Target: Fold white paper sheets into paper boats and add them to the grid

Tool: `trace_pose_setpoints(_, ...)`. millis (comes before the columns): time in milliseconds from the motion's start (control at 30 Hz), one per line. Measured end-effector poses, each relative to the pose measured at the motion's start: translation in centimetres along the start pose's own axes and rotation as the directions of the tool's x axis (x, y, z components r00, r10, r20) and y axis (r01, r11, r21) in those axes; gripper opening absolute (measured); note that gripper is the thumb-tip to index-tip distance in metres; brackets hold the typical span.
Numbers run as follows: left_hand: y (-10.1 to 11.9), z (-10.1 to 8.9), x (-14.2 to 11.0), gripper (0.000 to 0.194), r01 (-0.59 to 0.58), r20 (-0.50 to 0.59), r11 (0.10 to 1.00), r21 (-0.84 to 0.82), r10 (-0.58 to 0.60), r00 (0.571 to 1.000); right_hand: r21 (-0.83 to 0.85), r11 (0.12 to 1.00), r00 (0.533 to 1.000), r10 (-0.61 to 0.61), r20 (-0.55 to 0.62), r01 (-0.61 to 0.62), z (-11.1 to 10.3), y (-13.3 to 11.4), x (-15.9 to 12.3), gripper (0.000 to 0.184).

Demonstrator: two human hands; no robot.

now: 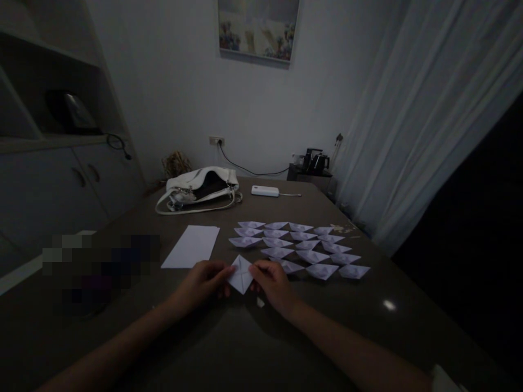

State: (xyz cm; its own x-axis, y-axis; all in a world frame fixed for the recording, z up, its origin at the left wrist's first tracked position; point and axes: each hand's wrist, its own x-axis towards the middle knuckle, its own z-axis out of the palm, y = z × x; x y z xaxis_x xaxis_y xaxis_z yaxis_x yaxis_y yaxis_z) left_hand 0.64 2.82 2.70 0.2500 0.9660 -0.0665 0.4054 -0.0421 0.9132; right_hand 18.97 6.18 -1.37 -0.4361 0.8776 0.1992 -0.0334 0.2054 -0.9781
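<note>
Between my two hands is a small folded paper diamond (241, 274), white, with crossing crease lines on its face. My left hand (205, 282) pinches its left corner between thumb and fingers. The right corner is gripped the same way by my right hand (274, 284). Several folded paper boats (322, 271) stand in rows just beyond and to the right of my right hand. A stack of white paper sheets (192, 246) lies flat behind my left hand. Under the diamond, a tiny paper scrap (260, 301) rests on the table.
On the dark table (229, 348) a white handbag (200, 188) lies gaping at the back left. Right of it sits a white power strip or adapter (265, 190) with a short cable. Small scraps (343, 228) lie near the right edge. A blurred-out patch (106, 272) covers the left side.
</note>
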Motion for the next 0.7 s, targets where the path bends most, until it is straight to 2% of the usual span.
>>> trace_pose_setpoints(133,-0.18,-0.23,-0.16,0.046,-0.05,-0.04,0.995,0.09,0.053,0.998,0.003,1.0,1.0,0.019,0.014,-0.019,0.01,0.01,-0.03,0.037)
trace_pose_setpoints(267,-0.12,-0.07,-0.41,0.046,-0.079,-0.039,0.983,0.164,0.087,0.995,-0.081,0.997,0.999,0.023,0.041,-0.02,0.13,-0.04,-0.26,0.038)
trace_pose_setpoints(400,-0.33,0.1,-0.34,0.041,-0.101,-0.007,0.988,0.114,0.102,0.995,-0.107,0.994,0.999,0.018,0.036,-0.014,0.16,-0.15,-0.34,0.038)
trace_pose_setpoints(533,-0.52,0.02,-0.31,0.029,-0.227,-0.09,0.974,0.022,0.228,0.969,-0.096,0.995,0.999,0.022,0.027,-0.019,0.14,-0.16,-0.2,0.041)
trace_pose_setpoints(600,-0.5,-0.09,-0.33,0.022,-0.277,-0.088,0.959,0.055,0.281,0.956,-0.078,0.997,0.999,0.03,0.034,-0.028,0.14,-0.02,-0.06,0.043)
trace_pose_setpoints(700,-0.55,-0.19,-0.32,0.021,-0.285,-0.036,0.949,0.135,0.292,0.956,-0.019,0.999,0.998,0.045,0.053,-0.044,0.14,0.29,0.17,0.048)
